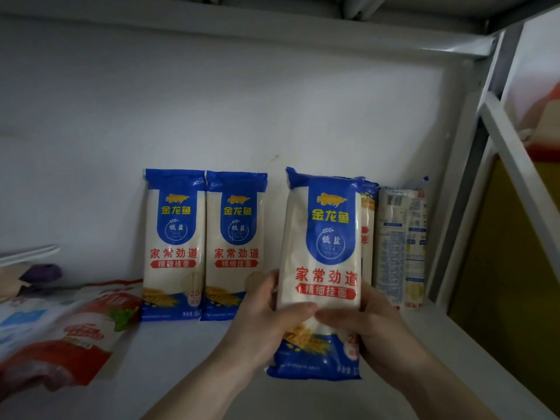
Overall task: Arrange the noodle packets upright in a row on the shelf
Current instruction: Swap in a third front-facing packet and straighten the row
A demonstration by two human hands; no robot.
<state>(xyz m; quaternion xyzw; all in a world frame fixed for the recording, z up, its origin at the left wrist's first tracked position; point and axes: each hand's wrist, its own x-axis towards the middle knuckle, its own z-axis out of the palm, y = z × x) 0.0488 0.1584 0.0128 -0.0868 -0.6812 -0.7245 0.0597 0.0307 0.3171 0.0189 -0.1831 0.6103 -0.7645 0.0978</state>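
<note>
I hold a blue-and-white noodle packet (324,253) upright in front of the shelf wall, its lower edge near the shelf floor (188,359). My left hand (263,322) grips its left side with the thumb across the front. My right hand (378,331) grips its right side. Two matching packets (173,247) (235,247) stand upright side by side against the back wall to the left. Behind the held packet another packet (368,237) shows only its right edge, and a further packet (401,247) stands with its printed back facing out.
Red-and-white bags (78,328) lie flat on the shelf at the left, with a purple item (42,272) behind them. A white metal upright (472,165) and shelf frame bound the right side. A gap lies between the second standing packet and the held one.
</note>
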